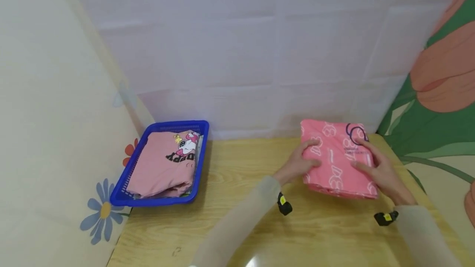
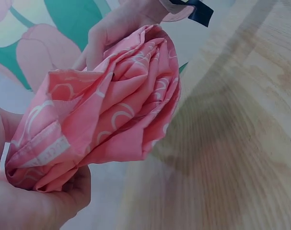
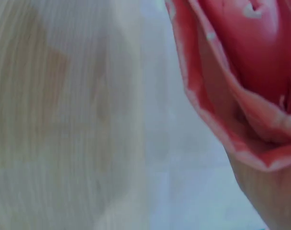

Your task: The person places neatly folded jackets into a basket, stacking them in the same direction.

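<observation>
Both hands hold a folded pink garment (image 1: 326, 160) with white printed outlines and a dark curved mark, at the right of the head view. My left hand (image 1: 295, 165) grips its left edge, and my right hand (image 1: 386, 176) grips the right edge, thumbs on top. In the left wrist view, the garment's underside (image 2: 121, 110) shows loose folds and a pale label-like strip, held off the table with a shadow beneath. The right wrist view shows a blurred open fold of the pink cloth (image 3: 260, 62). Fingertips under the cloth are hidden.
A blue plastic basket (image 1: 116, 195) stands at the table's left, holding a folded pink shirt (image 1: 159, 164) with a cartoon print, over other cloth. Behind the wooden table (image 1: 237, 201) hangs a pale sheet (image 1: 222, 52). Flower-printed coverings flank both sides.
</observation>
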Action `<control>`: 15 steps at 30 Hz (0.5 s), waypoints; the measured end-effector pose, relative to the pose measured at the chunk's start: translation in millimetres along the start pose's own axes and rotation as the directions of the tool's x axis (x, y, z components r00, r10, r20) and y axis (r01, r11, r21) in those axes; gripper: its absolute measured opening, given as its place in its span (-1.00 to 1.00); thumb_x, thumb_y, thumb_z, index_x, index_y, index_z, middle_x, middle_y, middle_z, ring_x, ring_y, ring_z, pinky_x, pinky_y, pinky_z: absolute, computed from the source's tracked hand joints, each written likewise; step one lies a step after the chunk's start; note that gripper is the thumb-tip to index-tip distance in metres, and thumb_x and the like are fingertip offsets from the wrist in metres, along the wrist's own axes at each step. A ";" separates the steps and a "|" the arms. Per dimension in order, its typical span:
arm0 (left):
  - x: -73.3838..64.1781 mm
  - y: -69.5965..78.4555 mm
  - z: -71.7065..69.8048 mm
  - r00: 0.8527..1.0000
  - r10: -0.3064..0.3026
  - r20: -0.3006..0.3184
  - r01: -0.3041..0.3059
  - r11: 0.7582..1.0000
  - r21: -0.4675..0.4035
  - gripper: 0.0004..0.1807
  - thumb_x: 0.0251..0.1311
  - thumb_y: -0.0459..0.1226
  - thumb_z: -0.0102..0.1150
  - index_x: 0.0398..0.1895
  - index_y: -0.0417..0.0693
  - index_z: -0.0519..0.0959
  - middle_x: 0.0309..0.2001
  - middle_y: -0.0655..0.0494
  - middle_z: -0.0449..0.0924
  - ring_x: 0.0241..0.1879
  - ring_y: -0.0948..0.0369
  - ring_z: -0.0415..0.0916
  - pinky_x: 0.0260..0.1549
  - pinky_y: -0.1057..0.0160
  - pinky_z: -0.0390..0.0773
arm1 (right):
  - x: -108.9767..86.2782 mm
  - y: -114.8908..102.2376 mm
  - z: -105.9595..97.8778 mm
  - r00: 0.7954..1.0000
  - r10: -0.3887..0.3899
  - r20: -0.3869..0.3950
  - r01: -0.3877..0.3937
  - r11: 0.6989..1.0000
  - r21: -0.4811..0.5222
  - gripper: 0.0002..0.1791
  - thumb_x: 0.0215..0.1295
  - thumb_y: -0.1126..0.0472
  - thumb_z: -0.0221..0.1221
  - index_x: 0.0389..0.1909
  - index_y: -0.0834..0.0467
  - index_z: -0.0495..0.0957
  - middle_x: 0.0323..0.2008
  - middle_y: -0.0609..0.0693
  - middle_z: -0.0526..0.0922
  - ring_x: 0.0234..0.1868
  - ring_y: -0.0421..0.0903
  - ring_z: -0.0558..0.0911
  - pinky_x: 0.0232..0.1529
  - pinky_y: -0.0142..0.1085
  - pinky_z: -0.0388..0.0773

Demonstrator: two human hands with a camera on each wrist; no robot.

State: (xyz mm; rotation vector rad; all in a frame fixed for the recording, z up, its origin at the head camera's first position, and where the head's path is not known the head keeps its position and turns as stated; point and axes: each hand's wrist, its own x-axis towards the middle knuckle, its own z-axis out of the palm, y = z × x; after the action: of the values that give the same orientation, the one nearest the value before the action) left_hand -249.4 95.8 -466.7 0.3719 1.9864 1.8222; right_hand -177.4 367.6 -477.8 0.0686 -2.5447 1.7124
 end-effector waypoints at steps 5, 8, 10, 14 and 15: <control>-8.5 3.3 -22.9 1.000 -0.006 -0.006 0.006 1.000 -0.014 -0.20 0.19 -0.42 0.44 0.39 0.57 0.53 0.41 -0.12 0.47 -0.32 0.09 0.75 -0.32 0.11 0.82 | 9.2 -14.1 15.1 0.999 -0.012 0.040 0.010 0.999 0.050 -0.14 0.59 0.17 0.22 0.73 -0.31 0.04 0.49 0.45 0.16 -0.24 -0.22 0.69 -0.34 -0.23 0.75; -14.0 4.7 -36.1 1.000 -0.007 -0.005 0.007 0.999 -0.038 -0.20 0.20 -0.42 0.43 0.39 0.59 0.52 0.36 -0.11 0.50 -0.31 0.06 0.75 -0.30 0.08 0.82 | 13.6 -22.8 24.5 0.997 0.015 0.070 -0.022 0.995 0.097 -0.13 0.58 0.16 0.23 0.72 -0.35 0.03 0.52 0.49 0.11 -0.26 -0.19 0.71 -0.34 -0.19 0.77; -16.9 5.6 -43.7 1.000 -0.002 -0.008 0.002 0.999 -0.048 -0.20 0.19 -0.43 0.43 0.38 0.58 0.53 0.33 -0.08 0.52 -0.33 0.06 0.75 -0.31 0.07 0.82 | 16.1 -28.6 30.8 0.996 0.032 0.079 -0.041 0.993 0.113 -0.11 0.57 0.16 0.25 0.72 -0.36 0.02 0.52 0.51 0.10 -0.28 -0.18 0.71 -0.34 -0.17 0.78; -22.0 8.8 -56.6 0.999 0.006 -0.033 -0.007 0.999 -0.049 -0.24 0.19 -0.43 0.42 0.37 0.52 0.57 0.29 -0.08 0.55 -0.37 0.08 0.74 -0.33 0.08 0.82 | 20.8 -40.0 42.4 0.995 0.055 0.088 -0.066 0.989 0.130 -0.08 0.56 0.16 0.26 0.73 -0.35 0.00 0.51 0.52 0.13 -0.29 -0.17 0.72 -0.33 -0.16 0.79; -23.2 9.7 -59.5 0.999 0.005 -0.044 -0.007 0.999 -0.046 -0.25 0.19 -0.43 0.42 0.36 0.51 0.58 0.29 -0.09 0.54 -0.37 0.08 0.73 -0.34 0.09 0.82 | 22.0 -42.8 45.4 0.994 0.057 0.090 -0.068 0.989 0.128 -0.08 0.55 0.16 0.27 0.73 -0.34 -0.01 0.51 0.52 0.13 -0.29 -0.17 0.72 -0.33 -0.17 0.79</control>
State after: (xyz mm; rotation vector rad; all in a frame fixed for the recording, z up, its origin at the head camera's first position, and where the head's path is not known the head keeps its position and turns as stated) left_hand -258.0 33.7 -451.0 0.3268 1.9704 1.8918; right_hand -197.6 309.5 -453.4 0.0713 -2.5156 1.9395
